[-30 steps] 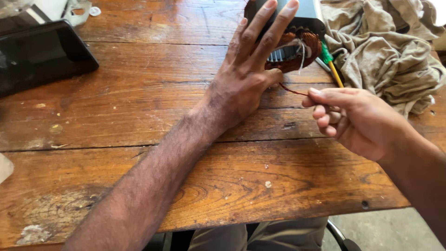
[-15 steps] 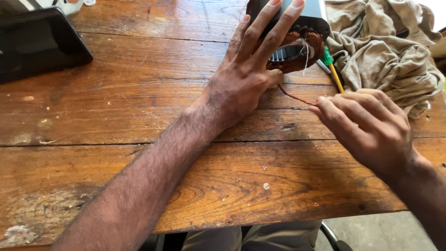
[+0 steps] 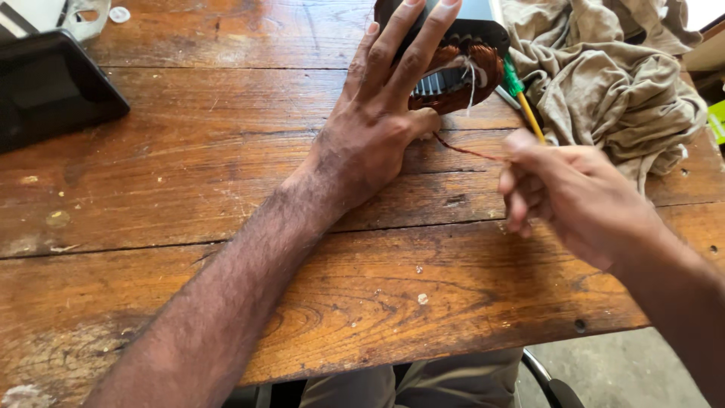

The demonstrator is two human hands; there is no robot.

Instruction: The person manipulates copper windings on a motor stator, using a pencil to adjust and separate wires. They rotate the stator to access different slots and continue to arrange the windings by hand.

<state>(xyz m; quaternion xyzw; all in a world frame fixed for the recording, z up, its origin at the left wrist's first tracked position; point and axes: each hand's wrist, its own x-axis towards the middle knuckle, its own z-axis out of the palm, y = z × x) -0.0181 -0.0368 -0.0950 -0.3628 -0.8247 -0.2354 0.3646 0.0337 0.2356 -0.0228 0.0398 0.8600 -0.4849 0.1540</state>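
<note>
A dark motor stator (image 3: 461, 64) with reddish copper windings lies at the far middle of the wooden table (image 3: 226, 189). My left hand (image 3: 377, 121) rests flat on it, fingers spread over its top and thumb beside the windings. A thin copper wire (image 3: 464, 149) runs from the windings toward my right hand (image 3: 566, 193), which is blurred and pinches the wire's end with closed fingers.
A crumpled beige cloth (image 3: 612, 83) lies at the far right, with a green and yellow screwdriver (image 3: 525, 98) beside the stator. A black tablet-like case (image 3: 45, 87) sits at the far left. The table's near edge has a chair below it.
My right hand has moved right and slightly nearer, drawing the copper wire out from the windings. My left hand stays pressed on the stator. The view has shifted a little.
</note>
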